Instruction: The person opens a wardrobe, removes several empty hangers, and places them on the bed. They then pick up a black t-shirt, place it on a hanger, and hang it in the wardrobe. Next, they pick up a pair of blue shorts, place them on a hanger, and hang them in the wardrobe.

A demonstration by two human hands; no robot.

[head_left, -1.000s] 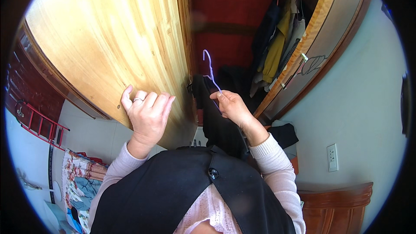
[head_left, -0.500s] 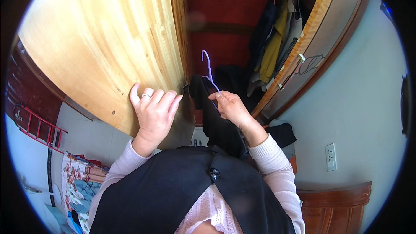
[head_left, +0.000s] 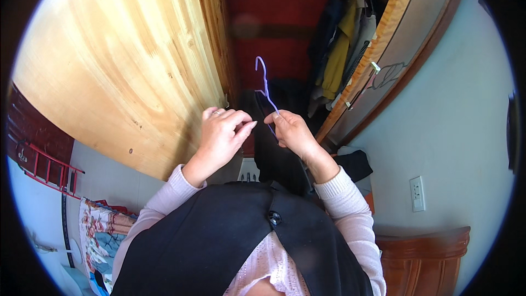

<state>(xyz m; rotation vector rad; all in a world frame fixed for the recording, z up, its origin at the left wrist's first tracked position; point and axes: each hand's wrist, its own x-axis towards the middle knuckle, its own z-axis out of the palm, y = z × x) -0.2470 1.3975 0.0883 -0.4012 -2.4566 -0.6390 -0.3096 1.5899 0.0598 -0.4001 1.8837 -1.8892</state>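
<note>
In front of my chest, my right hand [head_left: 292,133] is closed round the shoulder of a thin purple clothes hanger [head_left: 267,89], its hook pointing up. A black garment [head_left: 274,159] hangs from the hanger; much of it blends into the dark behind, so its kind is unclear. My left hand [head_left: 223,136] is just left of the hanger, with loosely bent fingers and the thumb a little apart. Nothing shows in it, and a small gap separates it from the hanger.
A pale wooden wardrobe door [head_left: 120,60] stands open at the left, the other door [head_left: 378,38] at the right. Inside the wardrobe hang several clothes [head_left: 339,60]. A socket [head_left: 417,194] is on the right wall, above a wooden headboard [head_left: 422,257]. A red ladder [head_left: 49,170] is far left.
My left hand has moved right, away from the wardrobe door and toward the hanger, its fingers bending. My right hand keeps its hold on the hanger.
</note>
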